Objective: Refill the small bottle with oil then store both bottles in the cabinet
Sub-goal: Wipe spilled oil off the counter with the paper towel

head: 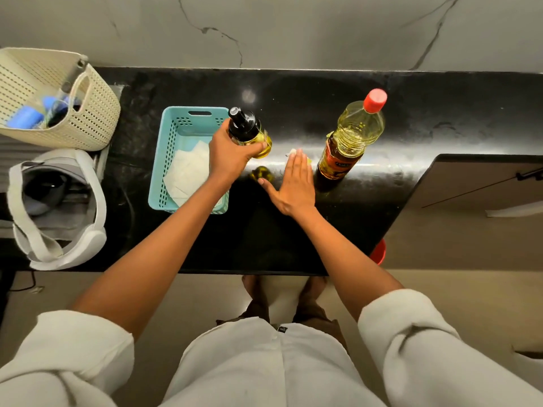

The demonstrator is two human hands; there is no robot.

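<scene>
My left hand [232, 152] grips the small bottle [249, 132], which has a black pump top and yellow oil inside, and holds it just above the black countertop [426, 113]. My right hand [293, 183] lies flat, fingers together, pressing a white tissue [292, 152] onto the counter between the two bottles. The large oil bottle [351, 133] with its red cap on and a red label stands upright just right of that hand. The small bottle's reflection shows on the shiny counter under it.
A teal plastic basket [173, 160] holding white tissues sits left of the small bottle. A cream woven basket [55, 98] and a grey-white bag [55, 210] stand at the far left. An open cabinet door [476, 183] juts out at the right. A red object [379, 252] shows below the counter edge.
</scene>
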